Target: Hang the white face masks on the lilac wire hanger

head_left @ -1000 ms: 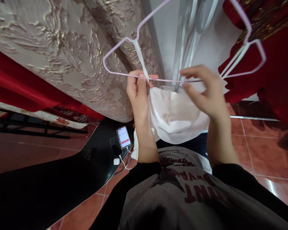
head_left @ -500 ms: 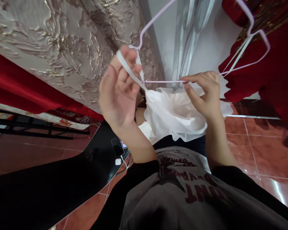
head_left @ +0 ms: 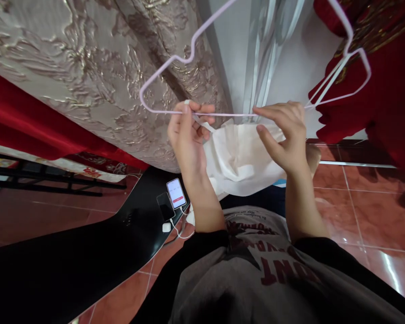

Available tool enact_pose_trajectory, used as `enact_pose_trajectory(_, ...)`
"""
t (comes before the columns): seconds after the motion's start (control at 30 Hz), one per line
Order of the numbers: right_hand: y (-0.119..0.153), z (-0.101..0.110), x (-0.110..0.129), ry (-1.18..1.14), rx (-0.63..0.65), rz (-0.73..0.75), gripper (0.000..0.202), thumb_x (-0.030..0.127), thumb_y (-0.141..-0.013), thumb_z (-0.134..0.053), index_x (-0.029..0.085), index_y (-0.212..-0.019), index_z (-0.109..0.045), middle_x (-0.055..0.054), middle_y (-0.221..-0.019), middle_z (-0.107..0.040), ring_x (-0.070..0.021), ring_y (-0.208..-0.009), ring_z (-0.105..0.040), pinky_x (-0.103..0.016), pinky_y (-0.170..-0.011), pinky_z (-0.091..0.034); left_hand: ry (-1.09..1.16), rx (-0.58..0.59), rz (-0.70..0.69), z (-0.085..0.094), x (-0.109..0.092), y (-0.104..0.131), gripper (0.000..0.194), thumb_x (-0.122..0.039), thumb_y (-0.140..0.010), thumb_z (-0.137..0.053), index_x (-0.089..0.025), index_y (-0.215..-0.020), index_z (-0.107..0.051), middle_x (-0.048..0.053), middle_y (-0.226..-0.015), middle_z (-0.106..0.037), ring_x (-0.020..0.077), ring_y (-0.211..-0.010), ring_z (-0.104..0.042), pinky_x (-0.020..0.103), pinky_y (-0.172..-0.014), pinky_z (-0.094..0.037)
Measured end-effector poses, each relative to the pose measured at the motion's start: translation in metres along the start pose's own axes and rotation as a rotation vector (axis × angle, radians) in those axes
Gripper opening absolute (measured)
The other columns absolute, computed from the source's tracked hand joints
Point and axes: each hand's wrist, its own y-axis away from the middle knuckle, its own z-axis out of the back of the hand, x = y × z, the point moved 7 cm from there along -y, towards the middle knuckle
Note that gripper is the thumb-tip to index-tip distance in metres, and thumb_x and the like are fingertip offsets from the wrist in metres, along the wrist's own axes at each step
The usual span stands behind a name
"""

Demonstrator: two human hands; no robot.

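Note:
A pale lilac clothes hanger (head_left: 192, 38) spans the space in front of me, its bottom bar level. My left hand (head_left: 192, 128) is at the bar's left part, fingers curled, with a thin white strap looped over a finger and pinched there. My right hand (head_left: 283, 132) is on the bar's right part, its index finger along the bar and its thumb hanging below; its other fingers are partly hidden. Below the bar hangs a sheer white garment (head_left: 246, 157) over my lap. Its other straps (head_left: 330, 81) are looped on the hanger's right shoulder notch.
At left a black bench (head_left: 87, 252) bears two phones, one lit (head_left: 176, 193), with white cables and a charger (head_left: 166, 227). Beige embossed curtain (head_left: 87, 67) fabric hangs behind, and red cloth (head_left: 384, 103) hangs at right. The floor (head_left: 374, 202) is red tile.
My left hand has come down and right with the strap, which has slipped off the hanger's left end. That end now shows bare. My right hand has barely moved.

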Motion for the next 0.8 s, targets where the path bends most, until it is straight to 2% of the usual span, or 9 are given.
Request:
enact_pose_trajectory(0.07, 0.011, 0.016, -0.008, -0.016, -0.286, -0.032, 0.025, 0.045, -0.106, -0.066, 0.039, -0.126, -0.079, -0.003, -0.128, -0.081, -0.0321, -0.126, -0.075, -0.065, -0.122, -0.052, 0.064, 0.027, -0.027, -0.007, 0.003, 0.0, 0.028, -0.037, -0.117, -0.066, -0.025, -0.092, -0.07, 0.006, -0.087, -0.077, 0.0174, -0.072, -0.07, 0.028, -0.047, -0.037)
enact_pose_trajectory(0.13, 0.033, 0.034, -0.029, -0.013, -0.631, -0.092, 0.027, 0.049, -0.106, -0.064, 0.041, -0.13, -0.075, -0.004, -0.13, -0.074, -0.032, -0.128, -0.071, -0.064, -0.119, -0.054, 0.07, 0.053, -0.018, -0.009, 0.005, -0.001, 0.031, -0.044, -0.115, -0.07, -0.025, -0.091, -0.07, 0.005, -0.083, -0.073, 0.0171, -0.069, -0.069, 0.029, -0.047, -0.037)
enact_pose_trajectory(0.17, 0.044, 0.04, -0.043, -0.024, -0.754, -0.138, 0.028, 0.05, -0.106, -0.063, 0.041, -0.132, -0.072, -0.004, -0.13, -0.071, -0.0312, -0.126, -0.07, -0.062, -0.116, -0.055, 0.056, 0.061, -0.011, -0.009, 0.006, -0.001, 0.034, -0.051, -0.113, -0.073, -0.026, -0.091, -0.069, 0.005, -0.082, -0.072, 0.0174, -0.068, -0.068, 0.029, -0.047, -0.037)
enact_pose_trajectory(0.2, 0.051, 0.041, -0.059, -0.066, -0.796, -0.206, 0.028, 0.049, -0.106, -0.063, 0.04, -0.131, -0.07, -0.004, -0.129, -0.07, -0.0299, -0.124, -0.07, -0.06, -0.114, -0.056, 0.04, 0.059, -0.008, -0.009, 0.006, -0.002, 0.039, -0.059, -0.11, -0.076, -0.026, -0.09, -0.068, 0.004, -0.081, -0.071, 0.0178, -0.067, -0.067, 0.03, -0.047, -0.038)
enact_pose_trajectory(0.3, 0.055, 0.027, -0.107, -0.307, -0.621, -0.452, 0.023, 0.051, -0.099, -0.068, 0.032, -0.111, -0.071, -0.004, -0.112, -0.074, -0.0267, -0.103, -0.075, -0.052, -0.099, -0.061, -0.009, 0.05, 0.001, -0.007, 0.005, -0.003, 0.049, -0.072, -0.103, -0.079, -0.027, -0.088, -0.067, 0.005, -0.081, -0.071, 0.0196, -0.065, -0.066, 0.032, -0.049, -0.038)
enact_pose_trajectory(0.37, 0.054, 0.018, -0.119, -0.394, -0.513, -0.523, 0.027, 0.055, -0.097, -0.072, 0.029, -0.097, -0.07, -0.003, -0.095, -0.075, -0.0252, -0.086, -0.075, -0.047, -0.083, -0.061, -0.052, 0.042, 0.011, -0.007, 0.004, -0.003, 0.051, -0.076, -0.102, -0.077, -0.028, -0.087, -0.066, 0.006, -0.082, -0.072, 0.0206, -0.066, -0.066, 0.034, -0.051, -0.039)
enact_pose_trajectory(0.57, 0.051, 0.034, -0.095, -0.181, -0.671, -0.349, 0.03, 0.06, -0.099, -0.077, 0.03, -0.103, -0.073, -0.004, -0.089, -0.076, -0.025, -0.077, -0.069, -0.048, -0.074, -0.058, -0.096, 0.028, 0.021, -0.004, 0.009, -0.004, 0.055, -0.084, -0.101, -0.071, -0.03, -0.091, -0.065, 0.006, -0.084, -0.074, 0.0206, -0.067, -0.066, 0.036, -0.054, -0.041)
enact_pose_trajectory(0.67, 0.042, 0.043, -0.083, -0.149, -0.558, -0.353, 0.022, 0.055, -0.1, -0.076, 0.033, -0.096, -0.077, -0.002, -0.085, -0.076, -0.027, -0.078, -0.07, -0.049, -0.074, -0.056, -0.089, 0.026, 0.038, -0.002, 0.014, -0.004, 0.054, -0.083, -0.103, -0.069, -0.03, -0.094, -0.066, 0.006, -0.087, -0.075, 0.0208, -0.068, -0.067, 0.036, -0.054, -0.042)
enact_pose_trajectory(0.8, 0.015, 0.055, -0.053, -0.254, -0.356, -0.296, 0.015, 0.03, -0.096, -0.076, 0.034, -0.082, -0.082, -0.004, -0.081, -0.079, -0.0274, -0.079, -0.071, -0.052, -0.079, -0.056, -0.029, 0.029, 0.022, -0.003, 0.014, -0.003, 0.049, -0.076, -0.11, -0.064, -0.03, -0.096, -0.065, 0.004, -0.084, -0.074, 0.0188, -0.068, -0.067, 0.035, -0.056, -0.042)
